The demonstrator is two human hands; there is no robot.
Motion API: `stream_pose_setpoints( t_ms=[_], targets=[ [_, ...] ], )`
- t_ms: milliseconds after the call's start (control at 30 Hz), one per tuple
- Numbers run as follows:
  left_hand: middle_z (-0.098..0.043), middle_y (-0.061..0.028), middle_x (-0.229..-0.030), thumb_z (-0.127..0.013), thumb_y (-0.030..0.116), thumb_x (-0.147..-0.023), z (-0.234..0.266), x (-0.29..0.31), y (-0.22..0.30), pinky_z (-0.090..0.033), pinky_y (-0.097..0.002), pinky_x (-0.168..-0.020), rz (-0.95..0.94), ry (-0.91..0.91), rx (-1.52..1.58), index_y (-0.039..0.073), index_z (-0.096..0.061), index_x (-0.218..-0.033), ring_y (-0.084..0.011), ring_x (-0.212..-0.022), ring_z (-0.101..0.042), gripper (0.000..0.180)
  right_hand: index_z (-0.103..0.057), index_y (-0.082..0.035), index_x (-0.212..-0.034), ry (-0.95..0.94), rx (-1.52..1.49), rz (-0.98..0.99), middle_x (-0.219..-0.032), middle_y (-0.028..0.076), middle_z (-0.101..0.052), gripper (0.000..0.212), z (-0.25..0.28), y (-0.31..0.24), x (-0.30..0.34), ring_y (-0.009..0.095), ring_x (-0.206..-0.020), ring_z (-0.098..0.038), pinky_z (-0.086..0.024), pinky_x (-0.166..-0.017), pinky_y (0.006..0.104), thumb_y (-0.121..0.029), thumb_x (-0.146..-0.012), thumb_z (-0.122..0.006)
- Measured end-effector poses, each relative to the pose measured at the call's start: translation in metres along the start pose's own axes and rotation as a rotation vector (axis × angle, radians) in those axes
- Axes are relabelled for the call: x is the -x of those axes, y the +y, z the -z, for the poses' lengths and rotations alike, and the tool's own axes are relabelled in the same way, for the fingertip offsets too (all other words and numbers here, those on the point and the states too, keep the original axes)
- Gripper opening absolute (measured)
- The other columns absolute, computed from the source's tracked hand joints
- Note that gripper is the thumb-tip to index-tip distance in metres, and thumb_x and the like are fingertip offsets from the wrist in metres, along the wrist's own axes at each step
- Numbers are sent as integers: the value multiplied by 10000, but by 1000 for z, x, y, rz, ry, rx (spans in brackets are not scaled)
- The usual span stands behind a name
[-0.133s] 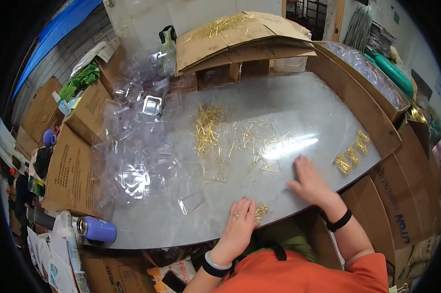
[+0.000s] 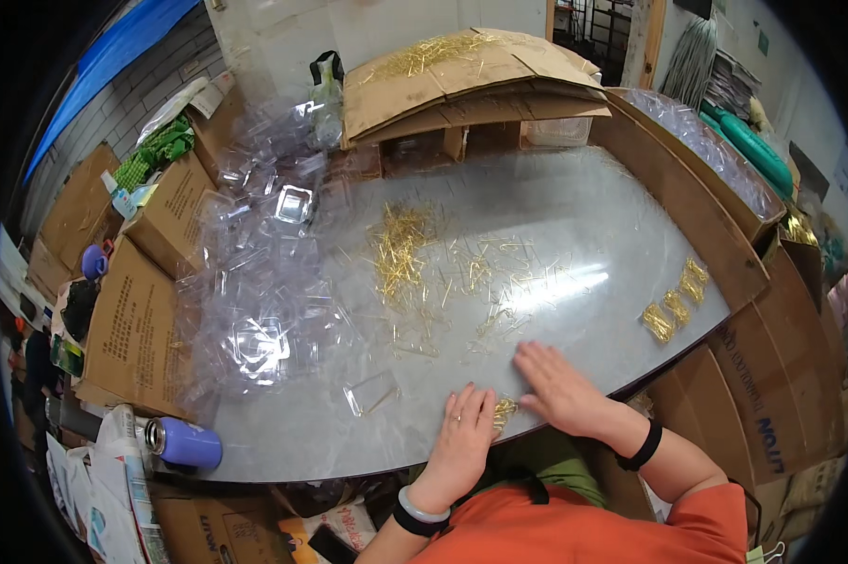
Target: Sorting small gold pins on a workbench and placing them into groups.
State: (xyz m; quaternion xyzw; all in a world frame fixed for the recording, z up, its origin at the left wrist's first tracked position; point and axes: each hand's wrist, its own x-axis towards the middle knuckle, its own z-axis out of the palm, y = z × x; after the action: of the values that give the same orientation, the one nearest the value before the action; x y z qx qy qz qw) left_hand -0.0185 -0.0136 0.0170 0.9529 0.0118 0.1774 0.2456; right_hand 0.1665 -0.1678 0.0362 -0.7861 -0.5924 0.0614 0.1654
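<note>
My left hand (image 2: 461, 430) lies on the grey table near its front edge, fingers stretched out, against the left side of a small bunch of gold wire pieces (image 2: 505, 412). My right hand (image 2: 559, 385) is flat and open just right of that bunch, its thumb close to it. Farther in, a loose heap of gold wire pieces (image 2: 400, 249) spreads into thinner scattered wires (image 2: 480, 268). Several gathered gold bundles (image 2: 676, 306) lie in a row near the right edge. Just left of my left hand is a clear plastic box (image 2: 371, 395).
Many clear plastic boxes (image 2: 264, 273) pile up on the left. A purple bottle (image 2: 191, 444) lies on its side at the front left corner. Cardboard with more gold wires (image 2: 461, 75) stands at the back; a cardboard wall (image 2: 682, 193) runs along the right.
My right hand has moved left and nearer, from the open table to beside the bunch of gold wire pieces. My left hand has stayed where it was.
</note>
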Motion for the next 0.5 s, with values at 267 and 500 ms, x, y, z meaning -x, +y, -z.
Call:
stream_pose_setpoints(
  t_ms=[267, 500],
  targets=[
    [-487, -227, -1365, -618, 32, -923, -1, -2, -6, -345, -555, -1160, -102, -12, 63, -72, -468, -1408, -438, -1337, -452, 518, -559, -22, -1345, 109, 522, 327, -1362, 193, -575, 474, 33, 61, -81, 369, -1264, -565, -472, -1064, 426, -82, -877, -601],
    [-470, -240, -1377, -647, 17, -899, -3, 1, -7, -331, -561, -1168, -76, -6, 66, -83, -464, -1404, -466, -1361, -418, 547, -604, -45, -1116, -56, 242, 152, -1019, 126, -598, 255, 19, 30, -68, 328, -977, -627, -544, -828, 425, -94, -866, -620]
  ],
)
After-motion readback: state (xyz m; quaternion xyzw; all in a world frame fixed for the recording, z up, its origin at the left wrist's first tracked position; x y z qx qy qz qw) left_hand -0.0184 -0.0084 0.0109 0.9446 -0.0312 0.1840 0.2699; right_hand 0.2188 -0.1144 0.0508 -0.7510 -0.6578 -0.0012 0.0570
